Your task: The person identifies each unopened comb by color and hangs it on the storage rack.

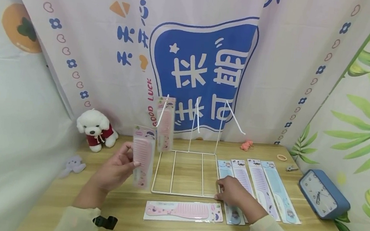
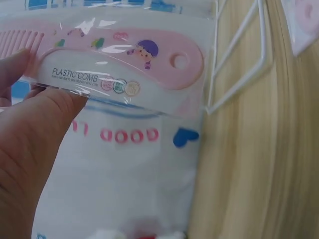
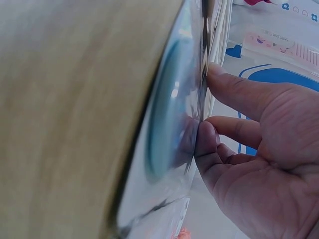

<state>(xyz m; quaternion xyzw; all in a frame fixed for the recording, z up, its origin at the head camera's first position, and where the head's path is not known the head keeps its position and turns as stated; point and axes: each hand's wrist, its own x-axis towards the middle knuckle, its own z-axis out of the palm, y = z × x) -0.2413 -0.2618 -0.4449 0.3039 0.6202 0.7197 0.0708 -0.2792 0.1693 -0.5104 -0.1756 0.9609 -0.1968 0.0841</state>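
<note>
My left hand (image 1: pixel 115 170) pinches a packaged pink comb (image 1: pixel 142 156) between thumb and fingers, upright at the front left of the white wire rack (image 1: pixel 173 171). "PLASTIC COMB" reads on its card in the left wrist view. Another packaged pink comb (image 1: pixel 166 130) hangs at the rack's left hook. My right hand (image 1: pixel 234 193) holds the right front corner of the rack's base, thumb and fingertips at the wire. Beneath that hand lies a packaged blue comb (image 1: pixel 225 169), partly hidden. A third pink comb (image 1: pixel 191 210) lies crosswise in front of the rack.
Right of the rack lie two packaged purple combs (image 1: pixel 240 174) and another blue comb (image 1: pixel 277 187). A blue clock (image 1: pixel 325 194) stands at the right. A plush dog (image 1: pixel 96 128) and a small purple toy (image 1: pixel 74 164) are at the left. A pink figure (image 1: pixel 246 145) lies behind.
</note>
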